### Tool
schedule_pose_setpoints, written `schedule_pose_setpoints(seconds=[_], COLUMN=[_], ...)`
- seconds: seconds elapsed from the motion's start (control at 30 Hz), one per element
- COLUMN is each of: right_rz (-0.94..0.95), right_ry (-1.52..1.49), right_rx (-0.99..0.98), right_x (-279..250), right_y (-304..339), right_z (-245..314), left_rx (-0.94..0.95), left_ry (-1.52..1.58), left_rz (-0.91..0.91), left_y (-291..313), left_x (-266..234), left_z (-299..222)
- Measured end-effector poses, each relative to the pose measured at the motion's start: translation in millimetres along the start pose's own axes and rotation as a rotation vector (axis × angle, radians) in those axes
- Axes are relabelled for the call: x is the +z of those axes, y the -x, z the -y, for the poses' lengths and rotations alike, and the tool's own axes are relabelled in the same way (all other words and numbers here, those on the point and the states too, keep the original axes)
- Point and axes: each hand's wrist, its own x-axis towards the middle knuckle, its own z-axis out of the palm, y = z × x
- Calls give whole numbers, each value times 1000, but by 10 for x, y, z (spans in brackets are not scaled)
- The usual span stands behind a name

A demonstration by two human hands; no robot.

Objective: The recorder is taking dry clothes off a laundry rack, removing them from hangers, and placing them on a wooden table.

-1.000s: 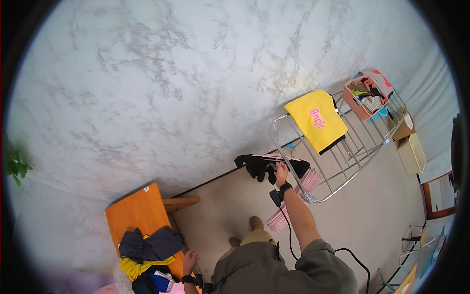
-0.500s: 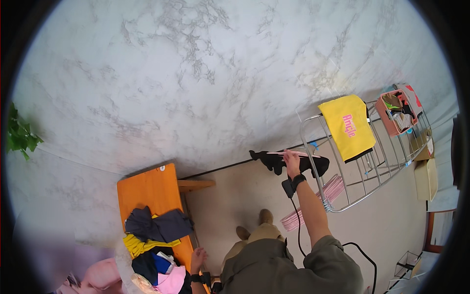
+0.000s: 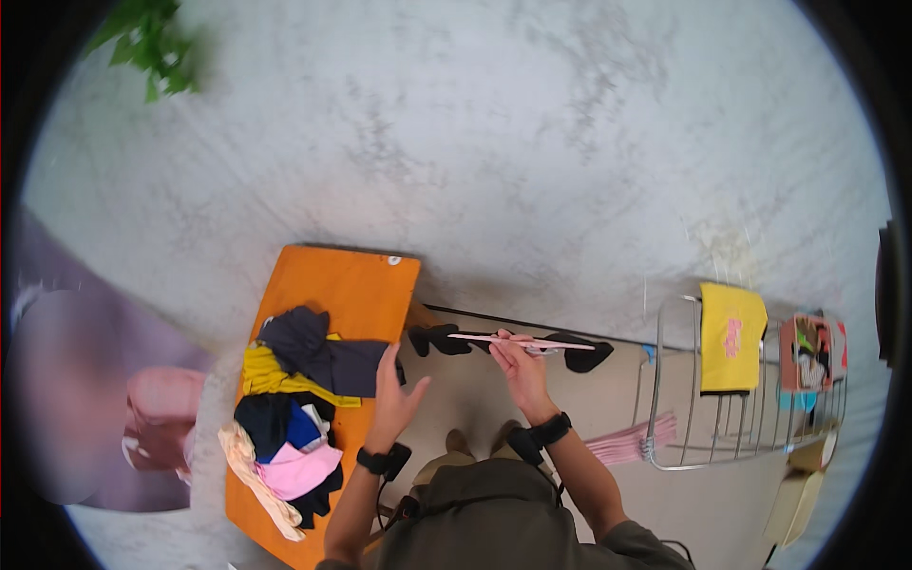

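A pink clothes hanger (image 3: 568,345) is gripped near its middle by my right hand (image 3: 522,373), out in front of me. Black cloth (image 3: 589,355) hangs from it, its parts showing on both sides of my hand; its kind I cannot make out. My left hand (image 3: 393,401) is at the table's right edge, fingers spread and holding nothing. Nearest to it lies a dark grey garment (image 3: 359,369), partly over a yellow garment (image 3: 285,384). Pink (image 3: 302,465), blue, black and cream clothes are heaped below those on the orange table (image 3: 347,271).
At the right stands a metal drying rack (image 3: 655,399) with a yellow towel-like cloth (image 3: 731,337) and a pink basket (image 3: 796,353) of small clothes. Several pink hangers (image 3: 632,440) lie beside it on the floor. A pale box (image 3: 793,503) sits at far right.
My right hand has moved left, away from the rack, with the hanger and black cloth. My left hand has risen to the table's edge beside the grey garment. The view has turned left.
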Motion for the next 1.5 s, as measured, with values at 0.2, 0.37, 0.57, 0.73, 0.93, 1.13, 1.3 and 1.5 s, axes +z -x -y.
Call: schedule_pose_setpoints(seconds=[0.2, 0.37, 0.57, 0.73, 0.93, 1.13, 1.3, 1.5], right_rz=[147, 193, 251, 241, 236, 107, 218, 411], right_ry=[-15, 34, 107, 149, 202, 308, 373, 643], right_rx=[96, 111, 150, 143, 32, -68, 85, 236], right_x=[714, 981, 1273, 1349, 1237, 1181, 1240, 1419], right_y=[516, 737, 935, 998, 965, 944, 871, 916], right_z=[-94, -209, -602, -819, -838, -650, -323, -315], left_rx=[-7, -69, -108, -149, -47, 38, -57, 72], left_ry=[-124, 12, 76, 156, 196, 382, 444, 495], left_rz=[-277, -322, -431, -399, -292, -291, -87, -163], left_y=[-195, 1, 118, 258, 411, 497, 590, 539], left_x=[-304, -565, -783, -994, -1019, -1219, -1419, -1509], left_z=[-228, 30, 280, 563, 799, 975, 1045, 1035])
